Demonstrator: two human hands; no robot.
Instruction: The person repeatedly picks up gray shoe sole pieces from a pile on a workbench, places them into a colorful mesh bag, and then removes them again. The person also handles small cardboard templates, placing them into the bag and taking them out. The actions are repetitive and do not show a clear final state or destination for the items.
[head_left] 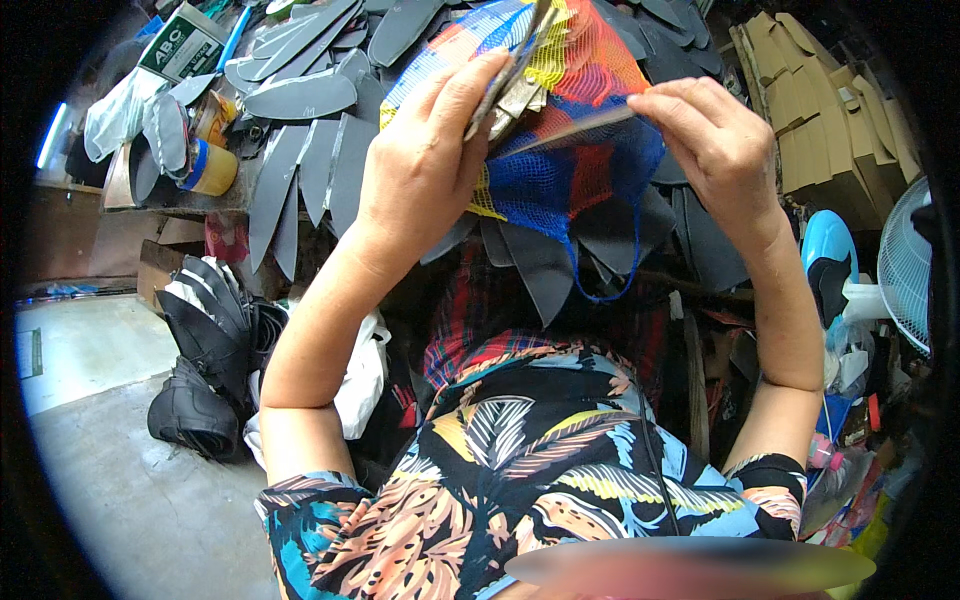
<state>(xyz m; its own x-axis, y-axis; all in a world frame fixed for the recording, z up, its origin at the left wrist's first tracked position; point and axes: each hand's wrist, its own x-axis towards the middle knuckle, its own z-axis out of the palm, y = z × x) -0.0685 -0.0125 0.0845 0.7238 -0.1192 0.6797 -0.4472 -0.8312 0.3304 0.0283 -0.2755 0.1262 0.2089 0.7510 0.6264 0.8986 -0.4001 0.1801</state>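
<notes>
A strip (580,128) slanted left from the right grip (705,130) pinching its end; the left grip (438,138) clasped a bundle (518,100).

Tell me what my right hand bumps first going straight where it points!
Your right hand would probably meet the colourful mesh first; they may already touch, since depth is unclear.

The mesh bag (592,182) is blue, red, orange and yellow. Left of it, flat cutouts (300,98) are dark grey; right of it, cardboard (825,110) is tan. Below it, cloth (500,345) shows red plaid, and a black shirt (530,460) bears peach, white and blue leaves.
</notes>
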